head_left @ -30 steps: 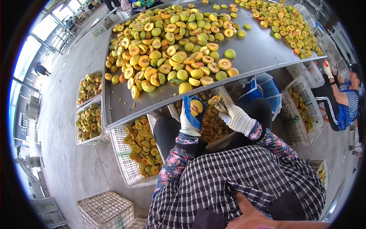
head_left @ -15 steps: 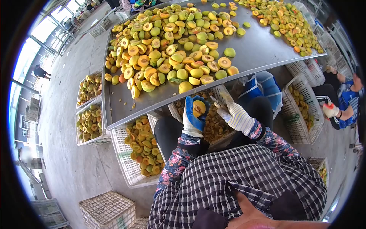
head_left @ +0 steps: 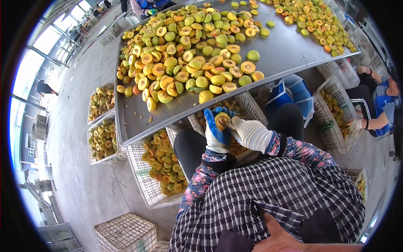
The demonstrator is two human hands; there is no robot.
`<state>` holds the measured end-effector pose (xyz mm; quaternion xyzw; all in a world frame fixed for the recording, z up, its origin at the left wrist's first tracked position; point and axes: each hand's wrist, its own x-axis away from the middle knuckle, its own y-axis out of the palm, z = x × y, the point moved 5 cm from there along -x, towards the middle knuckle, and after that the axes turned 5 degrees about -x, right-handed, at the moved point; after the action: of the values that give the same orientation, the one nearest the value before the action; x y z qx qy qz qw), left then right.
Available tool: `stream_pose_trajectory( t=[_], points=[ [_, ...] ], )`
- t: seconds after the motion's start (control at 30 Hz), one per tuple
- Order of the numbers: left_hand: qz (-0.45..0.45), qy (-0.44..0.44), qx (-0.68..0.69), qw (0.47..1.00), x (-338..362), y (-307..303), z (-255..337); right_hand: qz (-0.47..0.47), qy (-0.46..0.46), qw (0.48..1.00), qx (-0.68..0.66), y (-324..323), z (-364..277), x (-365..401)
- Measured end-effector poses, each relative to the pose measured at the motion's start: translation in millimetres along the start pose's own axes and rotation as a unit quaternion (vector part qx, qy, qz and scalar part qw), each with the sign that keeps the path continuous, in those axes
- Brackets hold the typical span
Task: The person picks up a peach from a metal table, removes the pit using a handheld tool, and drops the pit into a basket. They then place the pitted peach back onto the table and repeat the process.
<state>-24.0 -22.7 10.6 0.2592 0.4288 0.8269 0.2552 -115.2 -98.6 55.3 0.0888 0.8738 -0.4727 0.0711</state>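
At the near side of the table (head_left: 285, 46), the left hand (head_left: 216, 133) grips a fruit (head_left: 221, 122), best kept steady while the right hand (head_left: 252, 133) works against it, its own hold unclear.

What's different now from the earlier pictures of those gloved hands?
The right hand has moved left to the fruit in the left hand; the fruit piece it first held is gone. The left hand still holds fruit, and the heap on the table looks unchanged.
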Motion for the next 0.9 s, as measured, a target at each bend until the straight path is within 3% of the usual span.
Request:
stream_pose_trajectory(
  t=[0.13,0.23,0.3,0.4,0.43,0.47,0.53,0.57,0.6,0.67,0.7,0.8,0.83,0.9],
  points=[
    [0.015,-0.054,0.068,0.996,0.3,-6.7,-5.6,-0.091,0.050,0.994,0.031,0.5,0.3,1.3],
    [0.065,-0.060,-0.086,0.992,-0.7,-18.9,-0.2,-0.149,0.074,0.984,0.061,1.6,2.3,0.6],
    [0.067,-0.065,-0.105,0.990,-2.0,-24.4,-2.1,-0.186,0.084,0.977,0.067,-2.5,-2.9,0.6],
    [0.047,-0.063,-0.163,0.983,-4.9,-27.0,3.7,-0.197,0.069,0.978,-0.024,1.2,0.7,2.6],
    [0.038,-0.062,-0.187,0.980,-3.3,-26.3,5.3,-0.189,0.131,0.944,-0.238,21.7,19.3,4.1],
    [0.021,-0.004,-0.193,0.981,-1.0,-17.4,11.7,-0.169,0.186,0.862,-0.441,38.9,38.0,3.6],
    [-0.016,0.114,-0.200,0.973,9.3,7.0,18.7,-0.158,0.077,0.929,-0.325,20.9,30.0,-1.8],
    [0.043,0.150,-0.196,0.968,10.4,8.3,15.5,-0.137,0.069,0.937,-0.314,14.4,22.6,-3.0],
    [0.062,0.147,-0.204,0.966,11.1,7.6,15.6,-0.118,0.061,0.944,-0.302,10.3,16.2,-3.8],
    [0.101,0.142,-0.219,0.960,11.9,5.0,16.7,-0.165,0.102,0.938,-0.287,16.3,13.7,-1.5],
    [0.072,0.103,-0.196,0.972,9.1,-0.8,17.2,-0.189,0.107,0.933,-0.288,12.7,9.2,-2.0],
    [0.058,-0.012,-0.194,0.979,-5.3,-24.4,12.0,-0.203,0.238,0.792,-0.525,41.3,29.5,7.9],
    [0.045,-0.054,-0.182,0.981,-6.9,-21.9,11.1,-0.190,0.323,0.678,-0.632,39.0,27.9,13.1],
    [0.015,-0.051,-0.237,0.970,-12.3,-24.7,13.5,-0.191,0.334,0.624,-0.680,44.5,28.0,14.8]
  ],
)
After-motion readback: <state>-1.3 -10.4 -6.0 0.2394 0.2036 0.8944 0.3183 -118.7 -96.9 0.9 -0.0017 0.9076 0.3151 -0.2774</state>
